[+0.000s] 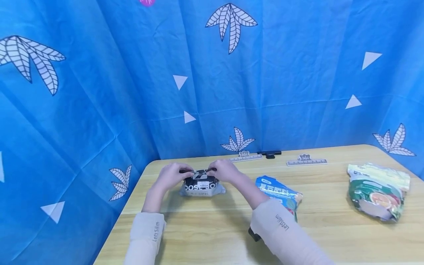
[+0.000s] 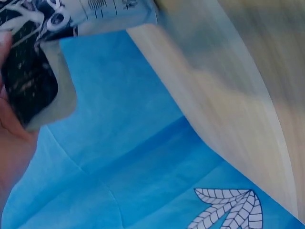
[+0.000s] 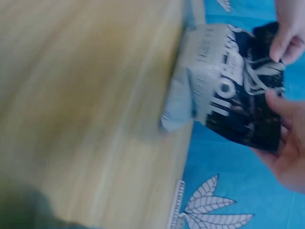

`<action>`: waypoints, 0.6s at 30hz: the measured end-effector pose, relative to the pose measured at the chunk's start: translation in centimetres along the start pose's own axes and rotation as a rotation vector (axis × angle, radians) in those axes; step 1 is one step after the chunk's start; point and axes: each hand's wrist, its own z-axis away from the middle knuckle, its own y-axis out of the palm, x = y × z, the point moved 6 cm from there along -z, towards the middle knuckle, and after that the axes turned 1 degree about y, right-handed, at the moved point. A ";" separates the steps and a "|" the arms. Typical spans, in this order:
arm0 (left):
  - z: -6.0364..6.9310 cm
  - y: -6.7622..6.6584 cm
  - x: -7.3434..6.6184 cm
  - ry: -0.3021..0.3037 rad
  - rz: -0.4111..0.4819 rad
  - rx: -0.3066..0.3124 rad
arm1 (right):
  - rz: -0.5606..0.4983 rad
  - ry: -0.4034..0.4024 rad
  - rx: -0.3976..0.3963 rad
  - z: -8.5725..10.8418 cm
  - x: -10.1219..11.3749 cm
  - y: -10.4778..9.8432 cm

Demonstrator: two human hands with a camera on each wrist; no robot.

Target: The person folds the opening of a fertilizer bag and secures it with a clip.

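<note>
Here, the left hand [image 1: 173, 176] and right hand [image 1: 225, 171] pinch the top edge of the bag [image 1: 200, 187], grips closed; a blue pack [image 1: 277, 192] lies nearby.

Item count, work area
Hands: two, one left hand [image 1: 173, 176] and one right hand [image 1: 226, 170]. Sleeves: two, one left sleeve [image 1: 145, 232] and one right sleeve [image 1: 285, 232]. Packages: three, comprising one black-and-white bag [image 1: 200, 187], one blue package [image 1: 275, 191] and one green package [image 1: 377, 195]. Ruler-marked clips: two, one left ruler clip [image 1: 246, 157] and one right ruler clip [image 1: 307, 162]. Black clips: one black clip [image 1: 269, 154]; one further dark object [image 1: 254, 235], partly covered by a sleeve, is unidentifiable. Tables: one wooden table [image 1: 205, 224]. Curtain prints, head view: five leaf clusters [image 1: 235, 35]; six white triangles [image 1: 180, 81], one cut by the frame edge; one pink mark [image 1: 147, 2], likewise cut.
</note>
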 end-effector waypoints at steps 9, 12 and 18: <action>0.5 -0.9 0.3 -0.004 0.130 -0.034 | -0.083 0.000 0.122 0.3 -0.1 -0.4; 0.4 -0.9 0.6 -0.022 0.147 -0.017 | -0.101 0.025 0.116 0.3 -0.2 -0.4; 0.2 -0.9 1.5 -0.091 0.224 0.052 | -0.177 -0.009 0.154 0.2 -0.6 -0.4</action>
